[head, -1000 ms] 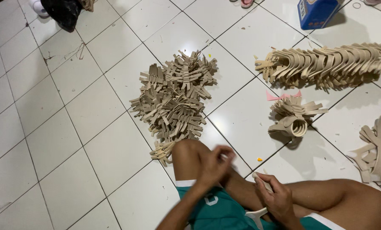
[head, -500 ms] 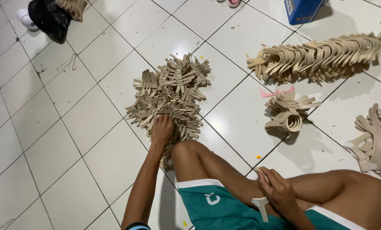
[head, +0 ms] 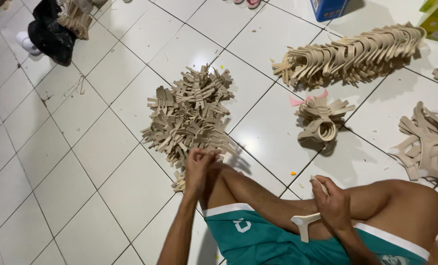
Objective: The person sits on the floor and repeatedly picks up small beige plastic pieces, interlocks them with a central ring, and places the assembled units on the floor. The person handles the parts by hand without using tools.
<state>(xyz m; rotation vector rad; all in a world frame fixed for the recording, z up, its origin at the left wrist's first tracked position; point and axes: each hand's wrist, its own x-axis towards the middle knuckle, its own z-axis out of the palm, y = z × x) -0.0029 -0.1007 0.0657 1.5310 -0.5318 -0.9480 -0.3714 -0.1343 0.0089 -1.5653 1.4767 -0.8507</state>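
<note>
**Tan straps: picking the next piece**

Tan strap pile (head: pixel 189 118) lies on the floor tiles (head: pixel 72 162). Your left hand (head: pixel 198 167) closes at its near edge, seemingly pinching one strap. Your right hand (head: pixel 332 203), well right of the pile, grips a Y-shaped strap (head: pixel 304 223). Lift one cleanly.

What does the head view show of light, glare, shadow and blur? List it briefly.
Head view: light falls from above; soft glare on the glossy white floor tiles; a dark shadow lies right of the small strap bundle; the central strap pile is sharp; the left hand is slightly motion-blurred; the right hand, holding a pale strap piece, is clearer; tile lines bend slightly toward the edges.
</note>
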